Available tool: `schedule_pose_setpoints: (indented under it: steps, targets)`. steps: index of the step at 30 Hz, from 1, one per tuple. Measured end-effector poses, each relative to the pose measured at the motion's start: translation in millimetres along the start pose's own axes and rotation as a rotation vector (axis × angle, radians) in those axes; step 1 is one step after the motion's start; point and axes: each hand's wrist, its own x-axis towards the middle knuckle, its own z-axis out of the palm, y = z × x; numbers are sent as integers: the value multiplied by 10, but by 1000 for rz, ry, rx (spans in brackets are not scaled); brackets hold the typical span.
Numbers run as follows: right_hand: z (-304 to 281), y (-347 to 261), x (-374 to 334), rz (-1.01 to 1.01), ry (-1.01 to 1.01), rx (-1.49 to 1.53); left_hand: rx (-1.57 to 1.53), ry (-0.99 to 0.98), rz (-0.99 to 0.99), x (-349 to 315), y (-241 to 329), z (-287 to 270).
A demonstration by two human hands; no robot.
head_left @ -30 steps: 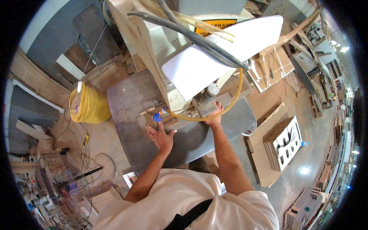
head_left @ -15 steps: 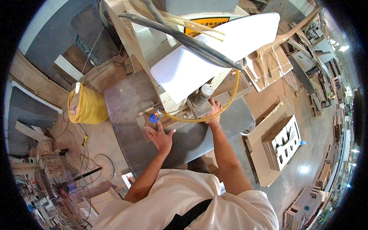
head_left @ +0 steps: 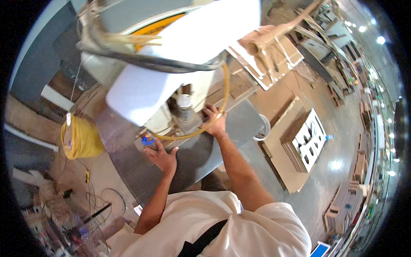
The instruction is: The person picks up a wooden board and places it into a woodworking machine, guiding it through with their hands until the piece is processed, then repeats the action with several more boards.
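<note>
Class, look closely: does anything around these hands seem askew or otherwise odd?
Two things, perhaps: the white sheet sits slanted under dark hoses, which looks makeshift, and the yellow tube loops across the right hand in this view, seemingly in the way.

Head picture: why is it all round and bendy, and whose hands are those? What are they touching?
A camera worn on a person's head took it, looking down. Its very wide lens bends straight edges. No robot here: those are the person's own bare hands.

In front is a big pale machine with a silver cylinder and a curved amber tube. Under the cylinder is a dark grey table, and a flat brownish board lies on it.

The left hand has its fingers spread out, close to a blue nozzle. The right hand is beside the cylinder, by the board. Its fingers are partly hidden, so I can't tell whether it grips anything.
</note>
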Motion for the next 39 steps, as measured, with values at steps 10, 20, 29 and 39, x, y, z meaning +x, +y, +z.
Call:
schedule_pose_setpoints:
  steps: [10, 20, 29, 39]
  targets:
    - [-125, -27, 0, 33, 23, 80, 19, -36, -12, 59, 239, -203]
    - [-38, 53, 9, -8, 133, 58, 218, 78, 87, 97, 59, 18]
    - [15, 142, -41, -8, 119, 171, 284, 52, 103, 148, 3, 103]
    - [62, 103, -15, 13, 108, 203, 361, 51, 73, 224, -87, 136]
